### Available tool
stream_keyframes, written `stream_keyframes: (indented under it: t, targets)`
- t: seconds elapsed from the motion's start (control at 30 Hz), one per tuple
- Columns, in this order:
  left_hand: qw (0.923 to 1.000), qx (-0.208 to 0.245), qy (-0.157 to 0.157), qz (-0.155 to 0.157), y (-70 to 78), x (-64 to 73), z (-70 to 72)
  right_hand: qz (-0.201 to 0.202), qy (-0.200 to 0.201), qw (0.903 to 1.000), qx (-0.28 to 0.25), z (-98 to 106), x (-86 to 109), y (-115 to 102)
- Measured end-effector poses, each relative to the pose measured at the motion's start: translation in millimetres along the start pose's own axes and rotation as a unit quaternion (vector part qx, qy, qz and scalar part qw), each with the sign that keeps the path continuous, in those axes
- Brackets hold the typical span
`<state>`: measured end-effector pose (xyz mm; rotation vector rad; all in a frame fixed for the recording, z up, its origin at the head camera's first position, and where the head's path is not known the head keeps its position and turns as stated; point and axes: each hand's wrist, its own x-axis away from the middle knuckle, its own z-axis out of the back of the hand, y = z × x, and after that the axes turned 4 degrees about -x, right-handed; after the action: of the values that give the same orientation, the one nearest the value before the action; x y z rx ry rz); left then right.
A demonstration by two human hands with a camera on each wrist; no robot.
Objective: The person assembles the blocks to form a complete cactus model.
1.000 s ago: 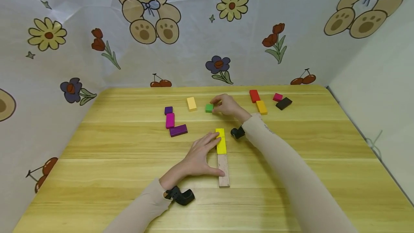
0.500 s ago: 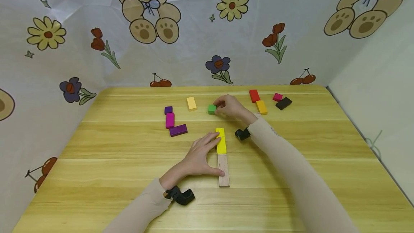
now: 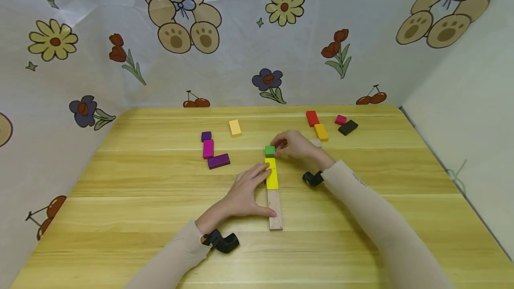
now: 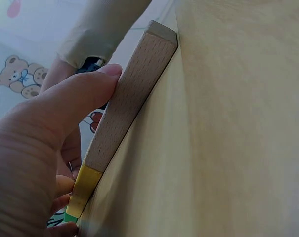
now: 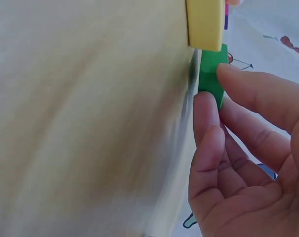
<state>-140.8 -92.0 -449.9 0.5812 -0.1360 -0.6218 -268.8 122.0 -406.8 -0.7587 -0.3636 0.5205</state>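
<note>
We seem to be at the step of adding the green block (image 3: 270,151) to the far end of a straight run: the yellow blocks (image 3: 272,181), then the bare wooden block (image 3: 275,202) nearest us. Our right hand (image 3: 296,144) pinches the green block between thumb and finger. Our left hand (image 3: 244,195) lies spread along the others, thumb on the wooden block and fingertips against the yellow, steadying more than gripping, we judge.

The green block is just beyond the yellow end; we cannot tell whether the two quite touch. The next move, as we read it, calls for squaring it to that end and letting go softly, so nothing gets nudged out of line.

It looks small and chunky, clean-edged and plain, bright green from above, deeper green up close, and much shorter than the wooden block.
</note>
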Motion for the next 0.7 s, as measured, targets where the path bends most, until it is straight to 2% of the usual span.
stream_keyframes:
  t: [0.23, 0.7]
  targets:
    - [1.0000, 0.001, 0.001, -0.004, -1.1, 0.0, -0.8, 0.004, -0.013, 0.9999, 0.007, -3.3, 3.2, 2.1]
    - [1.0000, -0.001, 0.005, -0.004, -0.3, 0.7, 0.5, 0.017, -0.011, 0.9997, -0.010, -5.4, 9.6, 1.2]
